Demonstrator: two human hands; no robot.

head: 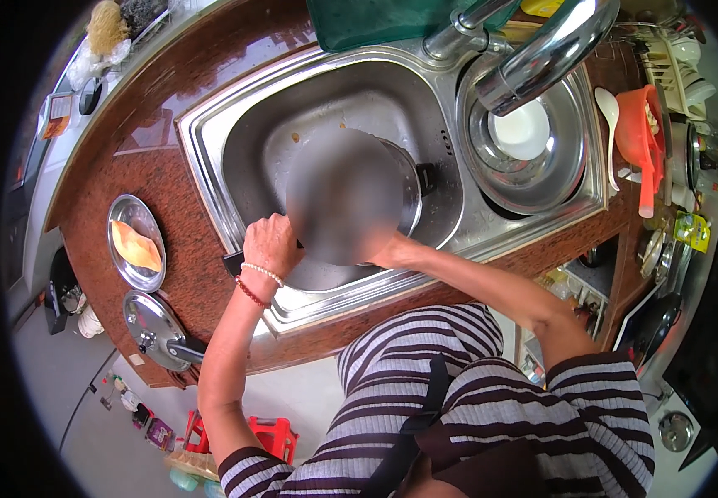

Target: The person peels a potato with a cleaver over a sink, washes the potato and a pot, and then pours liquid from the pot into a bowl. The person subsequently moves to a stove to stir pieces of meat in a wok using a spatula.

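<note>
A metal pot (412, 193) sits in the stainless steel sink basin (253, 149). A round blur covers most of the pot and whatever is inside it. My left hand (271, 246) is closed around the pot's long black handle (232, 263), which sticks out past the fist. On the pot's far side is a short black side handle (425, 179). My right hand (391, 249) reaches to the pot's near rim, but the blur hides its fingers and anything in them.
The chrome faucet (520, 68) arches over a second basin holding a steel bowl (573, 155) and a white bowl (520, 131). At left lie a plate (123, 215) with an orange-yellow piece and a pressure cooker lid (153, 324). A white spoon (607, 112) and orange strainer (635, 137) are at right.
</note>
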